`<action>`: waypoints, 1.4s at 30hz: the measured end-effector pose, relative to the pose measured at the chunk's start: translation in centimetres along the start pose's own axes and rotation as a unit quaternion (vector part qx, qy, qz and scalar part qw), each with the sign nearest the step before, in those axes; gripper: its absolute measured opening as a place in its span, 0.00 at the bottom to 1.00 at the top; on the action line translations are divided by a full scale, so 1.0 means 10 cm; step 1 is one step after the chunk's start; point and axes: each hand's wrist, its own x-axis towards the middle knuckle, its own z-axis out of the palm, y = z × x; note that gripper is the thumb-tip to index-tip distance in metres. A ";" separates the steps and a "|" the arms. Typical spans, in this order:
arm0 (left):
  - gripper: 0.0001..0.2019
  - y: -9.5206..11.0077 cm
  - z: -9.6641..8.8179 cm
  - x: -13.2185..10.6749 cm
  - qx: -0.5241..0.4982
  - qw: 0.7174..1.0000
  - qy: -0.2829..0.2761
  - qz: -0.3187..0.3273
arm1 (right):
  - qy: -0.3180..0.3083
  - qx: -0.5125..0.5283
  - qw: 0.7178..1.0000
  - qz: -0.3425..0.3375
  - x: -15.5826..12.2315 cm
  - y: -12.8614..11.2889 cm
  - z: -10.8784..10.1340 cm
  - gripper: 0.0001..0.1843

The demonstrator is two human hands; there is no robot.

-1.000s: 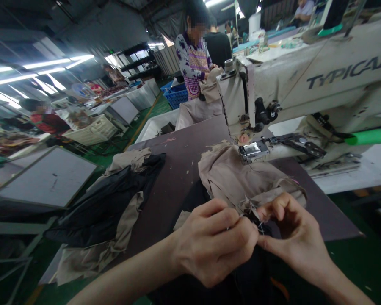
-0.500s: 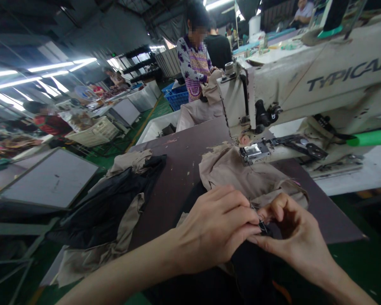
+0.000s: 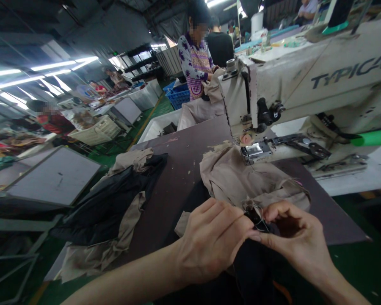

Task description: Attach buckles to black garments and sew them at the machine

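My left hand point(image 3: 211, 241) and my right hand point(image 3: 294, 239) meet at the near edge of a dark brown table point(image 3: 180, 169). Both pinch the frayed edge of a beige and black fabric piece point(image 3: 241, 182), where loose threads show between the fingertips. The beige cloth runs from my fingers up to the free arm of a worn white sewing machine point(image 3: 305, 89) marked TYPICAL. Black cloth hangs below my hands toward my lap.
A heap of black and beige cloth point(image 3: 114, 203) lies on the table's left side. A green-tipped lever point(image 3: 373, 137) sticks out at right. A person in a floral top point(image 3: 195, 59) stands behind the table near blue crates point(image 3: 178, 95). Other workers sit at far left.
My left hand's fingers have drawn back a little from over the seam, so the frayed edge and threads show again between both hands. The view shifted slightly.
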 end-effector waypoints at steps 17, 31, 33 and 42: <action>0.11 -0.03 0.03 -0.07 0.045 0.985 0.041 0.161 | -0.231 -0.344 0.884 -0.216 0.00 -0.39 -0.28 0.21; 0.08 -0.07 0.02 -0.05 0.063 0.984 0.066 0.152 | -0.140 -0.360 0.902 -0.193 0.01 -0.34 -0.29 0.12; 0.08 -0.08 -0.01 -0.02 0.071 0.984 0.035 0.160 | -0.131 -0.361 0.904 -0.186 0.01 -0.33 -0.30 0.12; 0.11 -0.02 -0.14 0.19 0.053 0.987 -0.136 0.069 | -0.173 -0.333 0.902 -0.212 0.04 -0.38 -0.32 0.12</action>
